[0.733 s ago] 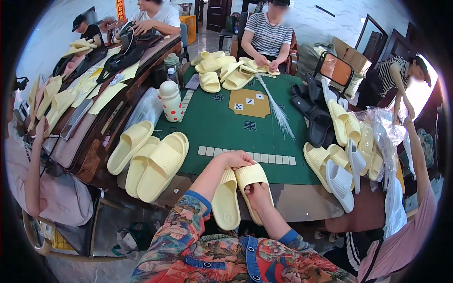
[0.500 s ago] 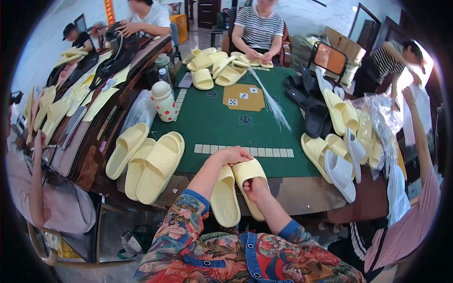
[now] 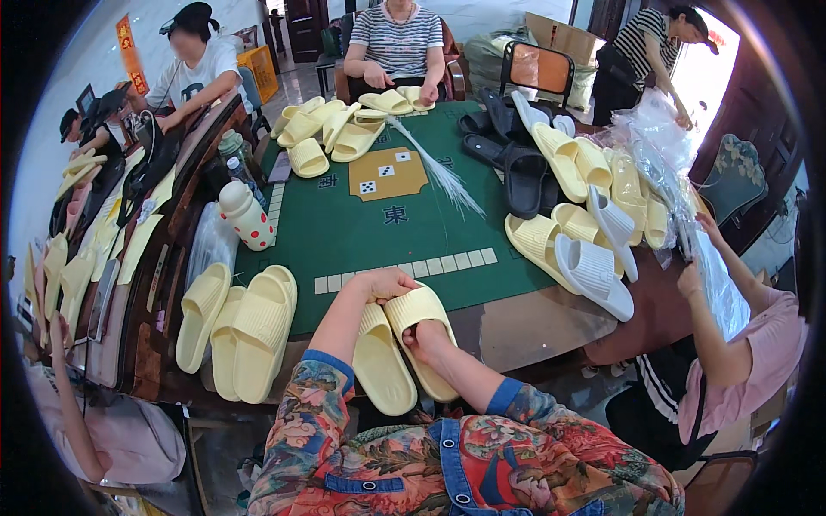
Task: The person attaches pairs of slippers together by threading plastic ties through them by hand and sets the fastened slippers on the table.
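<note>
A pair of pale yellow slide slippers, a left slipper (image 3: 383, 374) and a right slipper (image 3: 420, 307), lies side by side at the table's near edge, toes away from me. My left hand (image 3: 383, 285) is closed at the toe end, its fingertips by the right slipper's ribbed strap; part of its grip is hidden behind the wrist. Through the foot opening of that same slipper goes my right hand (image 3: 426, 341), its fingers partly tucked under the strap and gripping it. Both soles reach over the edge toward me.
More yellow slippers (image 3: 265, 335) lie left, others (image 3: 357, 138) at the back. At right are yellow, grey (image 3: 594, 279) and black slippers (image 3: 522, 181) beside clear plastic bags (image 3: 658, 138). A dotted bottle (image 3: 245, 215) and a white tassel (image 3: 447, 181) are on the green mat (image 3: 318, 232). Co-workers surround the table.
The view has turned, so the table sits further left in it. My hands keep hold of the slipper. At right, the pink-sleeved person's raised arm has come down, and both hands are at the plastic.
</note>
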### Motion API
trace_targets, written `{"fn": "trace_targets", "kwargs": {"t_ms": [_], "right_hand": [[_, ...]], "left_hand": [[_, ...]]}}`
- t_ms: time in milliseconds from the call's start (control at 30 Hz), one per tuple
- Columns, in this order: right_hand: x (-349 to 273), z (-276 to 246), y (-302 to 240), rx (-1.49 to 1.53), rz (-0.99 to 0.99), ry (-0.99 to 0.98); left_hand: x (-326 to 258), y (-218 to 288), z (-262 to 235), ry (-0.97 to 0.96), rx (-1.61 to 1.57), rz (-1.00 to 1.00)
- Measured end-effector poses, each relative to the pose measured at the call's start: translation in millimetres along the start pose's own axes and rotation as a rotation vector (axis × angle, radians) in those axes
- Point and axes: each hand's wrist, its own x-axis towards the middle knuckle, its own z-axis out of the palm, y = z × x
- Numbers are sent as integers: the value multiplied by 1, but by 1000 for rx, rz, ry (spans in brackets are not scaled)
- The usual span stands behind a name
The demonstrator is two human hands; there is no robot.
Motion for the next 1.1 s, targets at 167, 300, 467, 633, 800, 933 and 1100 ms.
{"fn": "trace_targets", "kwargs": {"t_ms": [167,300,467,633,800,933,1100], "right_hand": [[2,3,-1,-59,42,80],[0,6,7,-41,40,78],[-5,1,-1,-115,81,57],[0,1,3,-88,65,72],[2,1,-2,-105,118,95],[-2,8,-5,-128,119,87],[0,5,-1,-116,105,79]], "left_hand": [[1,3,-5,-67,-67,2],[6,-9,-10,-86,26,-12],[15,-7,-4,-230,-116,-32],[16,-5,-20,-292,131,-73],[7,-7,-12,-250,-130,16],[6,-7,-11,-294,-293,51],[1,-3,-8,-268,-175,52]]}}
